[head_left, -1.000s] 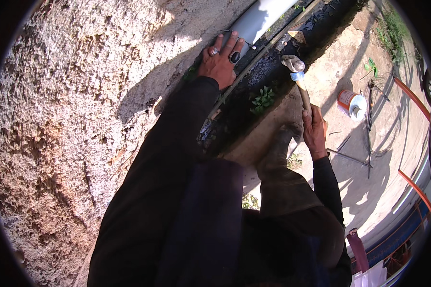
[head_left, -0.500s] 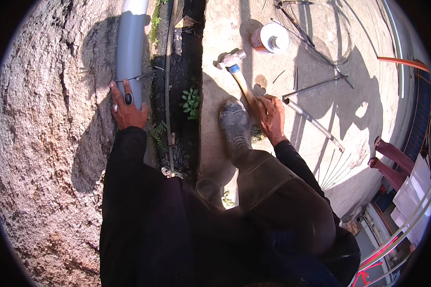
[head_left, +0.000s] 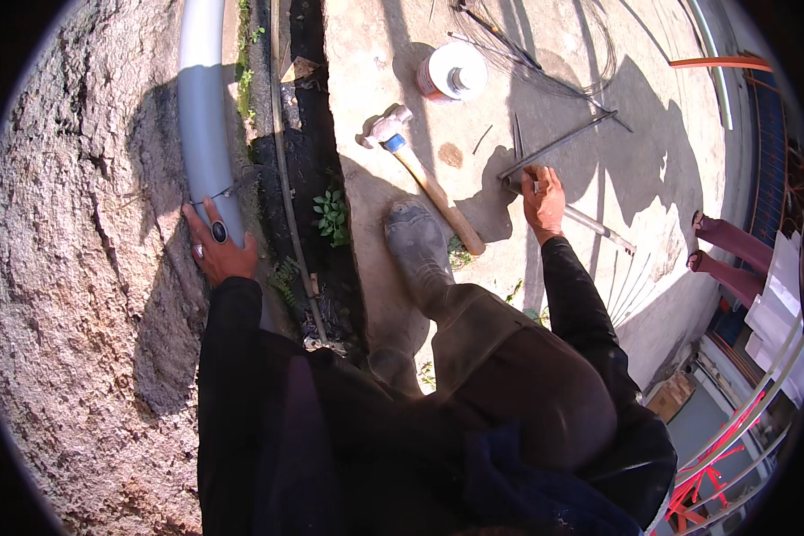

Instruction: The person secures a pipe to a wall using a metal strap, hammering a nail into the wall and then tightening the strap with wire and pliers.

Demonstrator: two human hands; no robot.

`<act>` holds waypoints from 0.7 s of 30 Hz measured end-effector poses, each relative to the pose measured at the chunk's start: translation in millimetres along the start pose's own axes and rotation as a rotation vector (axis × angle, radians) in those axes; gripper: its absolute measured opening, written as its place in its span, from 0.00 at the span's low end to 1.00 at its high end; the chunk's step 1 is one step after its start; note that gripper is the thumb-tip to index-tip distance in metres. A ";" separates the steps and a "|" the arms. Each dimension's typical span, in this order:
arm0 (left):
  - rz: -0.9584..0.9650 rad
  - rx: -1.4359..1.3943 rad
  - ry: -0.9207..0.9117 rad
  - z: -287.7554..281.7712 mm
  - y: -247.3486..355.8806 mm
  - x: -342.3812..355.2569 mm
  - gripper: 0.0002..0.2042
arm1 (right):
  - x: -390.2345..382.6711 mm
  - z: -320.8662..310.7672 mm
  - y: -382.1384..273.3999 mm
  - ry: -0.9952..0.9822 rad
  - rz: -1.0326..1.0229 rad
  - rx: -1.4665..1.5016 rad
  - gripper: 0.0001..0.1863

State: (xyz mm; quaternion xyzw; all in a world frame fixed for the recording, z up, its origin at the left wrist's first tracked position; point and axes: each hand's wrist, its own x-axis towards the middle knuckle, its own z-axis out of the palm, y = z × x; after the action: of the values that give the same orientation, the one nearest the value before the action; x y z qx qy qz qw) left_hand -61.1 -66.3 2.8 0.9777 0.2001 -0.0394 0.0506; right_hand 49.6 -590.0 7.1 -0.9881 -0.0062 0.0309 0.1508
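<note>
Sunlit wall (head_left: 71, 232) and pavement (head_left: 366, 45): pipe (head_left: 204, 116) under left grip (head_left: 223, 255)

Head view (only view). Outdoors, strong shadows. Dark gutter (head_left: 308, 129) between wall and pavement; small plant (head_left: 332, 219) in it.

Progress, judged from layout: grey pipe runs along the foot of the wall, thin dark wire (head_left: 230, 191) crossing it. Pipe appears to be in position; whether it is secured cannot be told. Wire's loose-looking end sticks out to the right, so fastening may be unfinished.

Left grip: fingers spread, laid over the pipe, fingertips near the wire; not closed round it.

Right grip (head_left: 545, 205): well apart from pipe, across the gutter, fingers curled over one end of a pale tube (head_left: 598, 229); cannot tell if closed on it. Dark rod (head_left: 567, 139) just beside.

Hammer (head_left: 431, 189) lies unheld between the two grips, nearer the right. Tin (head_left: 454, 73) stands beyond its head.
</note>
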 end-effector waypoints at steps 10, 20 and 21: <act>-0.041 -0.006 -0.035 -2.4 2.9 -3.0 0.46 | 17.5 39.7 -135.4 0.043 -0.362 0.440 0.07; -0.009 -0.017 0.011 0.7 -3.4 -1.0 0.47 | 232.9 9.7 -87.4 0.199 -0.090 -0.054 0.26; -0.023 -0.015 0.009 0.3 -4.3 -0.4 0.47 | 232.3 10.5 -84.8 0.126 -0.021 -0.132 0.31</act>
State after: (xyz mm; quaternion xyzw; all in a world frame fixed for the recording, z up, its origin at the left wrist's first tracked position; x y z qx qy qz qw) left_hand -63.2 -62.6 2.2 0.9751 0.2119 -0.0342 0.0564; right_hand 280.5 -500.9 8.6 -0.9957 -0.0091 -0.0334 0.0857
